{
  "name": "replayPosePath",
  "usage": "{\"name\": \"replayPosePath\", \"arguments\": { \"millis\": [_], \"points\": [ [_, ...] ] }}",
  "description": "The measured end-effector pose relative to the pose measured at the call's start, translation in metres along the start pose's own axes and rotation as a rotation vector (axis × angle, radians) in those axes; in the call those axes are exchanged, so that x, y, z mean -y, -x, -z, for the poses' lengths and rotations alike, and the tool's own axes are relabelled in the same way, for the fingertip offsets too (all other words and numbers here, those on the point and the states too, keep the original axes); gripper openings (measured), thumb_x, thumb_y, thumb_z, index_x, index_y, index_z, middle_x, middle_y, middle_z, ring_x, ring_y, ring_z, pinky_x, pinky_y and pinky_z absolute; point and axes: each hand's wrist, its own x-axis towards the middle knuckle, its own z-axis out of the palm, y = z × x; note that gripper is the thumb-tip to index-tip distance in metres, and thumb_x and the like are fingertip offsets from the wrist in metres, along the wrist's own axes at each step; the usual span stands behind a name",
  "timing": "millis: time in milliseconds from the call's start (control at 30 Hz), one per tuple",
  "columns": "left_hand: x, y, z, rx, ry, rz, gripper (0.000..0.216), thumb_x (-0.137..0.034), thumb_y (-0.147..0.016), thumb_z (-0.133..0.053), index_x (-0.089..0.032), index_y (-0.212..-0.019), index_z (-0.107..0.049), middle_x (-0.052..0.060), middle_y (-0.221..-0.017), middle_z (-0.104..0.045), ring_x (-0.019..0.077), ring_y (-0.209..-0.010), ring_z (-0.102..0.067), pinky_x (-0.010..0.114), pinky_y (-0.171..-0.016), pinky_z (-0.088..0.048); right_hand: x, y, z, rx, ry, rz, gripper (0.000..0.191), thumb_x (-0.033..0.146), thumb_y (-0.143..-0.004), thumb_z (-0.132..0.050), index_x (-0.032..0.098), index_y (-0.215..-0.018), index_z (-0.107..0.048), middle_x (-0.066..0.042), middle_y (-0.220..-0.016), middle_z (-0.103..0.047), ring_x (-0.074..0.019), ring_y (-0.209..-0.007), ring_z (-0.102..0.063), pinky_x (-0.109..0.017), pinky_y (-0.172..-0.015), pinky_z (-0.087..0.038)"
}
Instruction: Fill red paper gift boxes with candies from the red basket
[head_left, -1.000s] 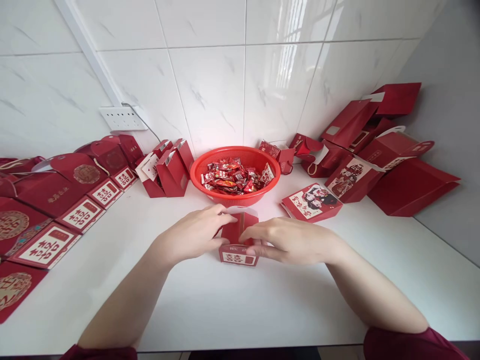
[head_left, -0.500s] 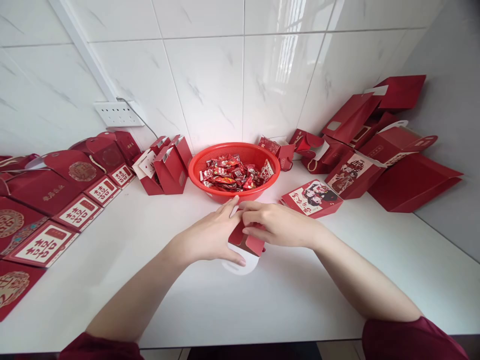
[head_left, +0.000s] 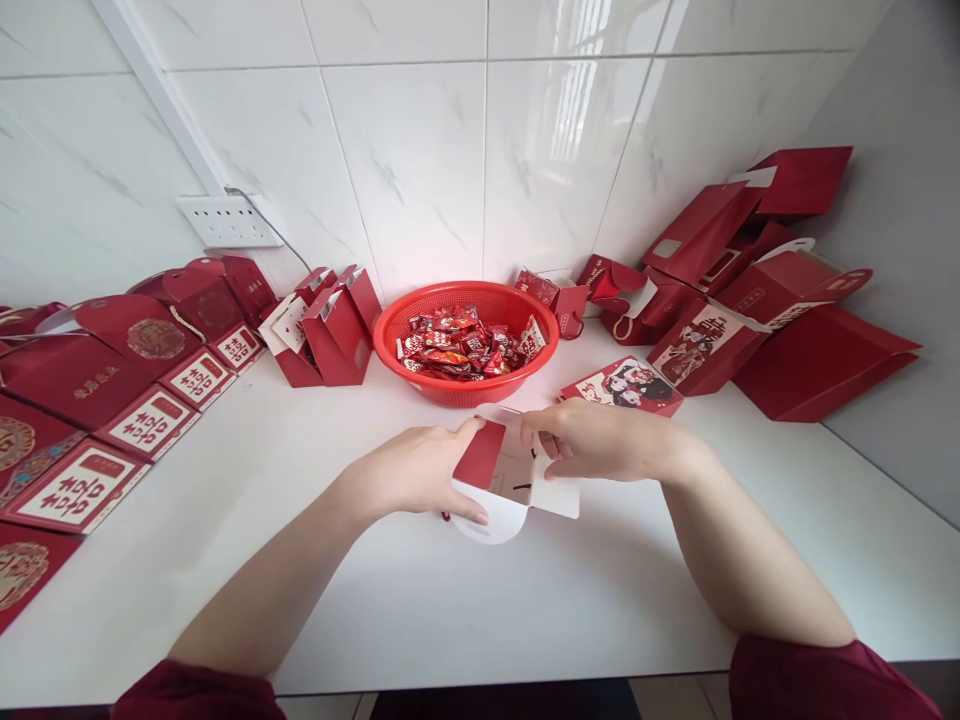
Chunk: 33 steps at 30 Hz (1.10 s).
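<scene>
A small paper gift box (head_left: pixel 511 468) stands before me with its top open. Its left flap is red, while the near rounded flap and the right flap fold outward and show white. My left hand (head_left: pixel 412 470) is closed around its left side, thumb on the near flap. On the opposite side, my right hand (head_left: pixel 600 440) has curled fingers at the box's right wall, thumb over the right flap; some fingertips are hidden. Inside the box, dark thin marks show against pale walls. Just beyond it sits a red plastic basket (head_left: pixel 466 392) of red-wrapped sweets (head_left: pixel 465 340).
A flat-lying box with a printed couple (head_left: pixel 626 385) is close to my right hand. Piled red boxes (head_left: pixel 817 360) stand at the right, and rows of red boxes (head_left: pixel 82 390) at the left. Two upright boxes (head_left: pixel 341 335) flank the basket. Behind is a tiled wall with a socket strip (head_left: pixel 229 220).
My right hand has moved right, and the box's right flap now lies folded outward, uncovering the inside. My left hand stays on the left side. The view has shifted slightly.
</scene>
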Motion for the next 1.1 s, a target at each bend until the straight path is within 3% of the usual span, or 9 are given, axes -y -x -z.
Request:
{"name": "replayPosePath", "arguments": {
  "millis": [200,333,433,567,667,767,867,967,1100],
  "points": [
    [0.0,0.001,-0.002,-0.039,-0.101,0.008,0.08,-0.057,-0.068,-0.074,-0.027,-0.136,-0.044,0.003,-0.09,-0.069,0.0275,-0.08,-0.068,0.03,-0.06,-0.045,-0.009,-0.01,-0.009,0.054,0.088,0.013,0.027,0.006,-0.08,-0.058,0.024,-0.093,-0.074,-0.003,-0.096,-0.068,-0.0176,-0.078,-0.062,-0.026,-0.062,-0.043],
    [-0.007,0.003,-0.003,-0.237,-0.264,-0.195,0.069,-0.051,-0.069,-0.079,-0.028,-0.129,-0.054,0.007,-0.12,-0.059,0.0306,-0.111,-0.058,0.038,-0.087,-0.047,-0.001,-0.012,-0.008,0.044,0.145,-0.005,0.026,0.001,-0.078,-0.06,0.022,-0.082,-0.075,-0.003,-0.103,-0.067,-0.0178,-0.081,-0.063,-0.026,-0.063,-0.041],
    [-0.014,0.002,-0.003,-0.247,-0.3,-0.397,0.058,-0.035,-0.073,-0.081,-0.032,-0.126,-0.058,0.004,-0.135,-0.052,0.0295,-0.129,-0.047,0.041,-0.104,-0.04,0.002,-0.015,-0.006,0.05,0.141,0.012,0.022,-0.001,-0.074,-0.064,0.019,-0.075,-0.073,-0.004,-0.107,-0.064,-0.0177,-0.085,-0.063,-0.026,-0.065,-0.043],
    [-0.02,0.002,-0.004,-0.163,-0.342,-0.52,0.035,-0.023,-0.077,-0.078,-0.029,-0.109,-0.065,0.001,-0.121,-0.062,0.0233,-0.127,-0.051,0.04,-0.115,-0.032,-0.005,-0.02,-0.004,0.091,0.112,0.127,0.019,0.001,-0.075,-0.065,0.018,-0.075,-0.073,-0.004,-0.103,-0.065,-0.0181,-0.089,-0.061,-0.028,-0.075,-0.045],
    [-0.02,0.004,-0.007,-0.275,-0.43,-0.48,0.028,-0.03,-0.077,-0.078,-0.024,-0.102,-0.065,0.002,-0.111,-0.065,0.026,-0.126,-0.052,0.049,-0.123,-0.016,-0.01,-0.022,-0.004,0.096,0.127,0.216,0.017,0.004,-0.076,-0.067,0.019,-0.073,-0.074,-0.005,-0.11,-0.064,-0.0217,-0.1,-0.059,-0.034,-0.087,-0.043],
    [-0.016,0.006,-0.011,-0.444,-0.525,-0.295,0.045,-0.049,-0.072,-0.079,-0.021,-0.102,-0.063,0.006,-0.104,-0.063,0.0331,-0.119,-0.055,0.063,-0.121,-0.005,-0.006,-0.021,-0.004,0.106,0.148,0.224,0.02,0.002,-0.075,-0.066,0.019,-0.069,-0.073,-0.006,-0.12,-0.062,-0.0254,-0.11,-0.055,-0.038,-0.091,-0.043],
    [-0.016,0.009,-0.013,-0.442,-0.542,-0.213,0.057,-0.061,-0.069,-0.076,-0.02,-0.106,-0.061,0.005,-0.097,-0.063,0.0289,-0.099,-0.063,0.063,-0.12,-0.005,0.002,-0.016,-0.005,0.098,0.122,0.18,0.023,-0.003,-0.074,-0.063,0.017,-0.065,-0.071,-0.008,-0.125,-0.059,-0.0259,-0.111,-0.055,-0.032,-0.079,-0.047],
    [-0.02,0.012,-0.012,-0.311,-0.471,-0.205,0.06,-0.058,-0.069,-0.078,-0.02,-0.111,-0.061,0.005,-0.096,-0.065,0.0285,-0.096,-0.063,0.054,-0.115,-0.027,0.005,-0.013,-0.006,0.152,0.054,0.15,0.023,-0.004,-0.074,-0.061,0.016,-0.068,-0.07,-0.008,-0.124,-0.058,-0.019,-0.094,-0.061,-0.026,-0.066,-0.047],
    [-0.018,0.012,-0.01,-0.159,-0.304,-0.123,0.059,-0.056,-0.067,-0.079,-0.022,-0.113,-0.064,0.005,-0.093,-0.07,0.0287,-0.09,-0.066,0.036,-0.079,-0.049,-0.002,-0.015,-0.008,0.246,-0.053,0.224,0.02,-0.003,-0.075,-0.06,0.016,-0.072,-0.068,-0.007,-0.117,-0.058,-0.0146,-0.085,-0.062,-0.024,-0.067,-0.048]
  ]
}}
